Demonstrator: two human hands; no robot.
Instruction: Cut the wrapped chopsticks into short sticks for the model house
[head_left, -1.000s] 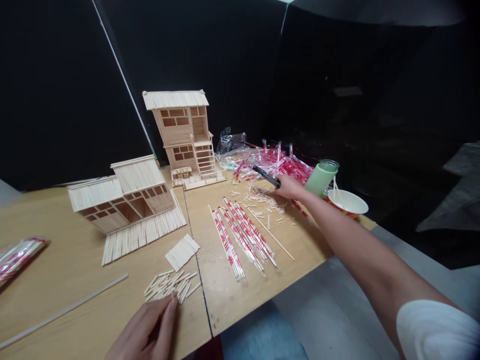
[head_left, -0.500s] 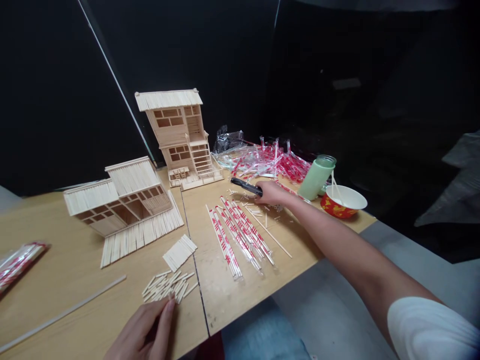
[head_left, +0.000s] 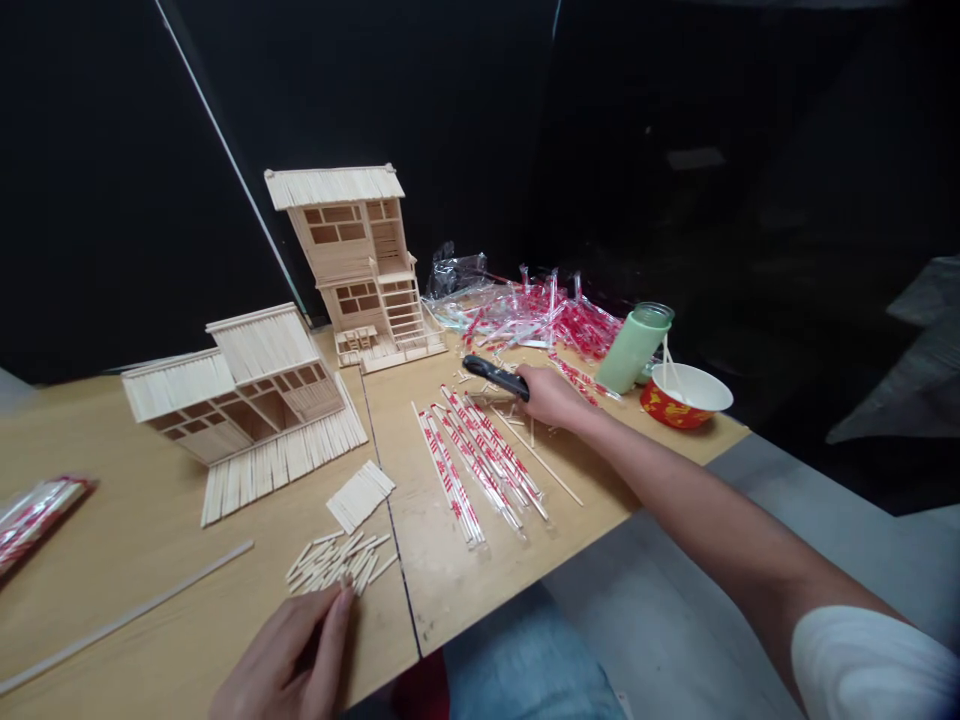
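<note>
My left hand (head_left: 289, 650) is at the near edge of a pile of short wooden sticks (head_left: 330, 562), thumb and forefinger pinched together; what is between the fingertips is too small to make out. My right hand (head_left: 553, 397) is wrapped round a long black tool (head_left: 495, 376), whose exact kind I cannot tell. The tool is over the table, among small cut stick pieces (head_left: 532, 432). Below it lie several wrapped chopsticks (head_left: 487, 455) with red print, and one bare chopstick (head_left: 551, 475). A flat panel of joined sticks (head_left: 361, 496) lies just beyond the pile.
A two-storey stick house (head_left: 349, 240) and a lower stick house (head_left: 255, 390) stand at the back. Torn wrappers (head_left: 540, 315) are heaped behind my right hand. A green bottle (head_left: 634, 350) and a red bowl (head_left: 682, 400) stand right. A long strip (head_left: 135, 612) and a packet (head_left: 41, 515) lie left.
My right hand has turned the black tool slightly and shifted it a little nearer and to the right. My left hand stays almost still at the stick pile. The view has tilted slightly.
</note>
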